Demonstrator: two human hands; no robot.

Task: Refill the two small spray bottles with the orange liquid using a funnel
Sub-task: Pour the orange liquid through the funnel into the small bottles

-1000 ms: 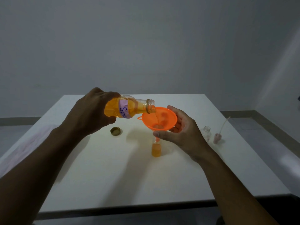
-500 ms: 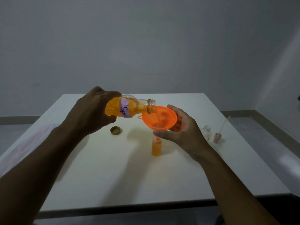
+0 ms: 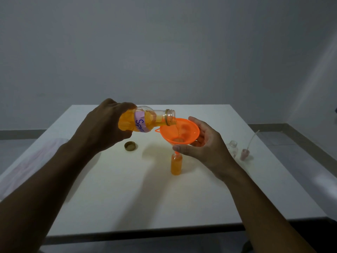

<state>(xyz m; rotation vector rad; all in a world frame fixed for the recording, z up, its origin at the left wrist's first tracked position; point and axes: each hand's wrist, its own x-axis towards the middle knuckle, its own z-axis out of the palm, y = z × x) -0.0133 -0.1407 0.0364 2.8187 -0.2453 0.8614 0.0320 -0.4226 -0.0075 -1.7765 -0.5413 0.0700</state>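
My left hand [image 3: 104,125] grips a large clear bottle of orange liquid [image 3: 145,121], tipped on its side with its open mouth over an orange funnel [image 3: 179,131]. A thin stream of liquid runs into the funnel. My right hand [image 3: 204,145] holds the funnel by its bowl, thumb in front and fingers behind. The funnel's spout sits in the neck of a small spray bottle [image 3: 176,164], which stands upright on the white table [image 3: 127,189] and is nearly full of orange liquid. A second small bottle [image 3: 233,148], empty and uncapped, stands to the right.
A gold bottle cap [image 3: 130,146] lies on the table left of the funnel. A pink spray head with its dip tube [image 3: 245,152] stands beside the empty bottle. The table's front edge is near me; grey floor lies on both sides.
The orange liquid in the small bottle under the funnel has risen. Both hands and the tipped bottle have stayed almost still.
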